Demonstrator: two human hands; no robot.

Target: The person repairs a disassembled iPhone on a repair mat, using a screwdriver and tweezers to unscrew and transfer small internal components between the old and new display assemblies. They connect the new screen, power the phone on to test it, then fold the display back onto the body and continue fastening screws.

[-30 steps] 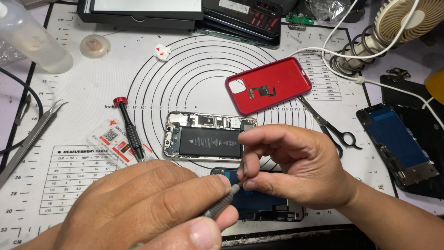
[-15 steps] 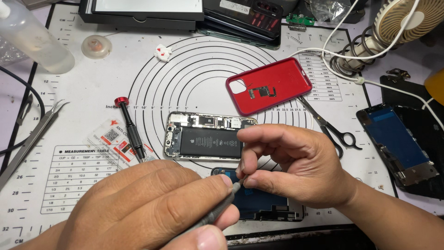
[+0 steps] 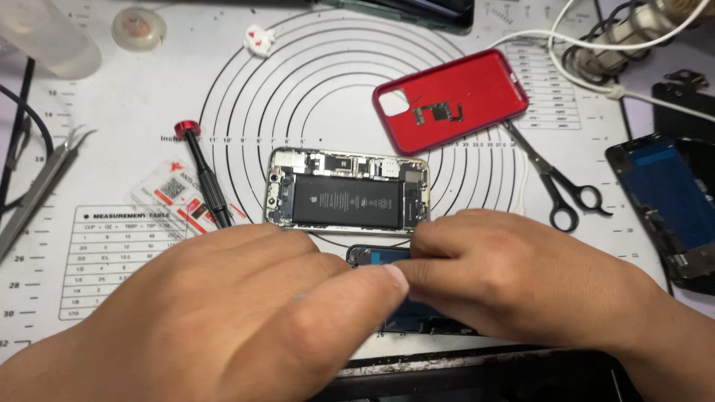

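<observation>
Both hands meet low on the counter over a dark screen panel [image 3: 376, 257] lying on the white work mat [image 3: 313, 97]. Left hand [image 3: 246, 320] and right hand [image 3: 521, 286] touch at the fingertips, fingers pressed together; whether they pinch anything, cannot tell. Just beyond them lies the opened phone [image 3: 347, 192], battery showing. Red-capped screwdriver [image 3: 205, 175] to its left, red phone case [image 3: 450, 99] and scissors [image 3: 555, 182] to the right.

A red phone case [image 3: 453, 99] lies in the upper right of the frame, black scissors [image 3: 555, 182] just below it. A red-capped screwdriver [image 3: 205, 175] sits at left centre, tweezers [image 3: 37, 190] at the far left edge, and a white cable [image 3: 596, 37] crosses the top right corner.
</observation>
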